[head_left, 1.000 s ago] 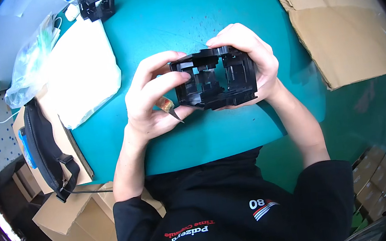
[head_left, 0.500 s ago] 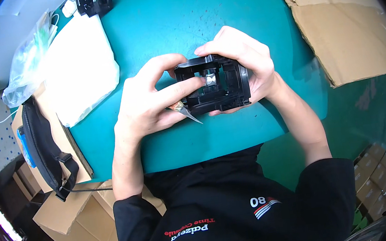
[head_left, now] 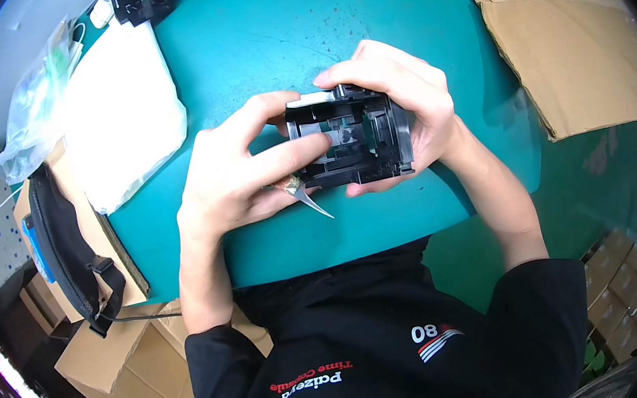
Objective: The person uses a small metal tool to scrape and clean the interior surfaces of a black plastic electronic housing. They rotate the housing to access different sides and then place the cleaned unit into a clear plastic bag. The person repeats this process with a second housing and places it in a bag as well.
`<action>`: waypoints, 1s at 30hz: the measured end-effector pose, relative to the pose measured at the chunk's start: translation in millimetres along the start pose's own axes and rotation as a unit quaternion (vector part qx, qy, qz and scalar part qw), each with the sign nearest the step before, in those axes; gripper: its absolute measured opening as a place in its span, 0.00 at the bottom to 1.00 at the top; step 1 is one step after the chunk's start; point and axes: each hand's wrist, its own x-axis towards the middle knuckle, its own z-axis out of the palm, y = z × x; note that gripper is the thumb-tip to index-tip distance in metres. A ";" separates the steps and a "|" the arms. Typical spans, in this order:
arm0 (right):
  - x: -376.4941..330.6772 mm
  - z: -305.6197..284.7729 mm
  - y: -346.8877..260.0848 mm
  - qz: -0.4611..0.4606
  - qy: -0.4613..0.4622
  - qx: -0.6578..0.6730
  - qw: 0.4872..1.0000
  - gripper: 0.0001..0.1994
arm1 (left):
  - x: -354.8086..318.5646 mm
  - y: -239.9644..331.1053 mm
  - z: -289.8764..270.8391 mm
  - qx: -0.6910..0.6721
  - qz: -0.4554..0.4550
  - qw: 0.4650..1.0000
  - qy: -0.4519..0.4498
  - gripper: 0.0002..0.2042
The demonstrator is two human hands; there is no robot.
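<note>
A black plastic frame-like housing (head_left: 355, 172) with an open middle is held over the table between both hands. My left hand (head_left: 223, 167) grips its left side, with the index finger reaching inside to a small grey metallic piece (head_left: 346, 136). Tucked in the same hand is a pointed metal tool (head_left: 312, 202) with a wrapped handle, its tip sticking out below the housing; it looks like bent tweezers. My right hand (head_left: 420, 103) is closed round the housing's right side, thumb along the upper edge. The fingers beneath are partly hidden.
A green mat (head_left: 267, 38) covers the table. At the far left lie another black plastic part (head_left: 143, 2), a white bag (head_left: 129, 115) and a clear plastic bag (head_left: 38, 114). A black strapped pouch (head_left: 68, 230) lies nearer. Cardboard (head_left: 568, 65) covers the right side.
The housing has tilted slightly in my hands, and the metallic piece inside looks darker. My left index finger has drawn back a little to the left; the tool's tip has shifted slightly down.
</note>
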 end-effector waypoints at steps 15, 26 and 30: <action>-2.6 2.3 2.7 -0.032 0.011 -0.004 0.999 0.35 | 1.6 2.1 4.3 0.003 0.004 1.000 0.007 0.21; -4.1 6.3 5.6 -0.055 0.029 -0.037 0.997 0.35 | 2.9 3.6 8.9 -0.035 -0.032 0.999 0.012 0.24; -4.5 6.0 5.7 -0.057 0.033 -0.042 0.997 0.34 | 3.1 2.9 10.3 -0.035 -0.029 0.999 0.023 0.22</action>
